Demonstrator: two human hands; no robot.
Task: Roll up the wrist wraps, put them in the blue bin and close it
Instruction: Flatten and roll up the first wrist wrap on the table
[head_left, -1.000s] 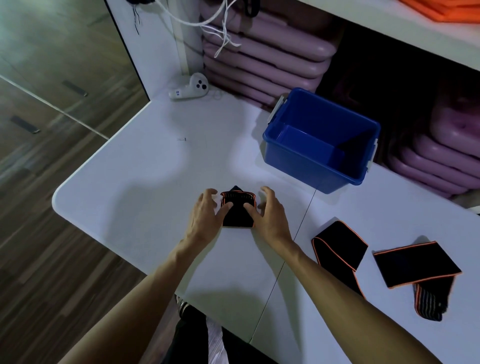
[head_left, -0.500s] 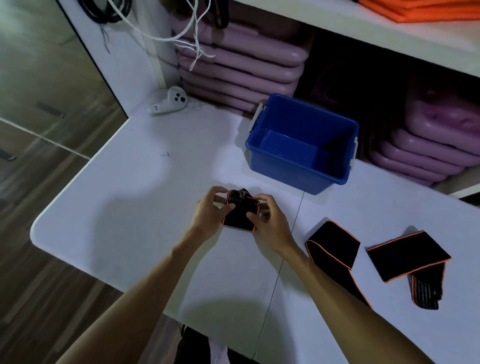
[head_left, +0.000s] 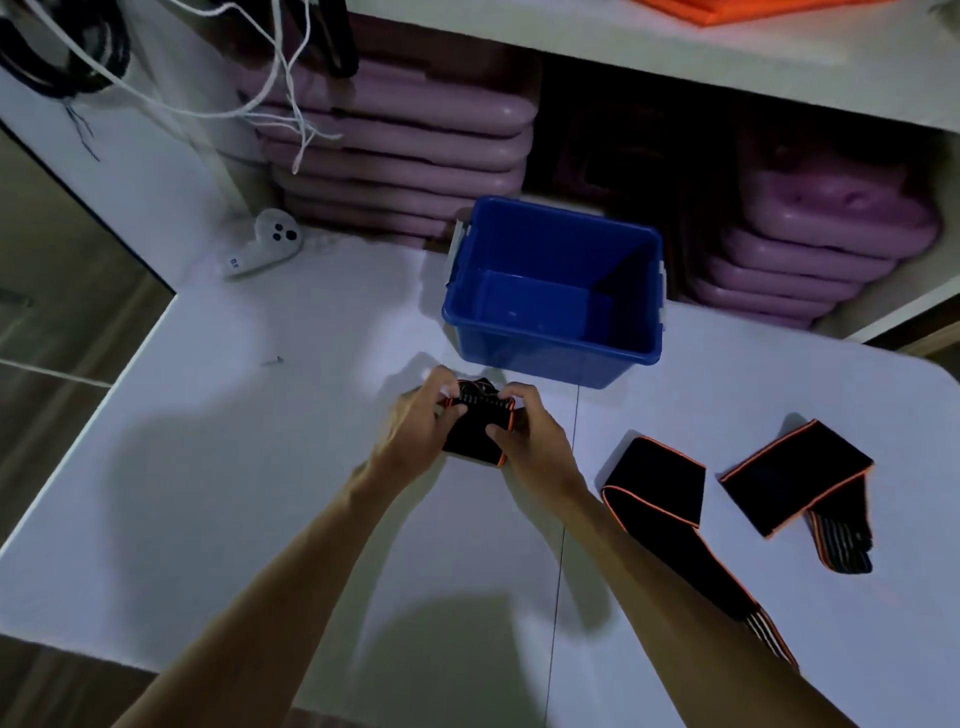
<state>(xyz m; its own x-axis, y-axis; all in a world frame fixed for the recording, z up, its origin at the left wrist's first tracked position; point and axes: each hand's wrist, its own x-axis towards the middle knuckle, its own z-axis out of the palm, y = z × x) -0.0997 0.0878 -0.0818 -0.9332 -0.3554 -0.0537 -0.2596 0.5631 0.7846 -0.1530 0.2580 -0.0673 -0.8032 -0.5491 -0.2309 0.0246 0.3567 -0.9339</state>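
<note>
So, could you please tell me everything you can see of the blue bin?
The blue bin is an open rectangular tub of glossy blue plastic with a rolled rim and pale latch handles on its two short ends. It stands upright on the white table, just beyond the hands and in front of the shelf. Nothing is visible inside it, no lid is on it, and neither hand touches it.

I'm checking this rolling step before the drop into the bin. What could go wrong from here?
The roll is pinched only between the left hand and right hand, so it may spring loose on the way to the bin. Two wraps still lie unrolled on the table, and one tail nears its front edge. No lid is in view, so closing may stall.
</note>
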